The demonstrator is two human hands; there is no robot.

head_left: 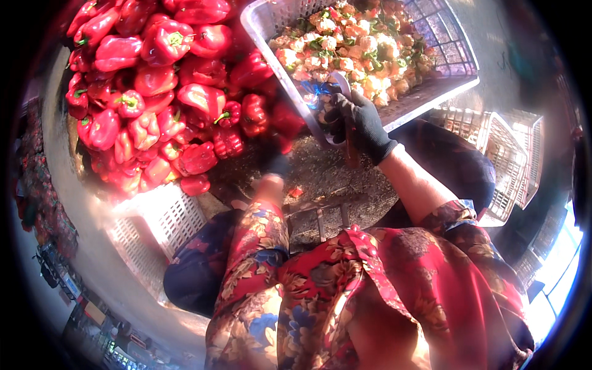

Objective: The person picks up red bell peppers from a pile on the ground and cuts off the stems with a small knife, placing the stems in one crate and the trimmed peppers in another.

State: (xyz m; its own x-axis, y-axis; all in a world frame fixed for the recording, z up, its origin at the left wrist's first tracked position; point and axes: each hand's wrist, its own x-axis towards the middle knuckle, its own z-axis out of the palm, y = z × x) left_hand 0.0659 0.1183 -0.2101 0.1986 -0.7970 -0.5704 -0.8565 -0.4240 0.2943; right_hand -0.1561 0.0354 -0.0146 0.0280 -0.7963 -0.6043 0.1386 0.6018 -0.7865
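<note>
My right hand (364, 126), in a dark glove, is closed round a knife (341, 84) whose pale curved blade points up, over the near left edge of a light plastic crate (404, 118). Inside the crate is a heap of cut-out pepper cores (351, 46), cream seed clusters with green stems. My left hand (275, 163), also dark-gloved, is smeared by motion at the lower right edge of a big pile of red bell peppers (145, 126). A blurred red pepper (287, 123) shows just beyond it; whether the fingers grip it is unclear.
A white perforated crate (176, 216) stands by my left knee. Pale slatted crates (505, 154) are at my right. Between my knees there is a metal frame (320, 222), with a small red scrap (296, 192) on the rough ground. More red produce (46, 197) lies far left.
</note>
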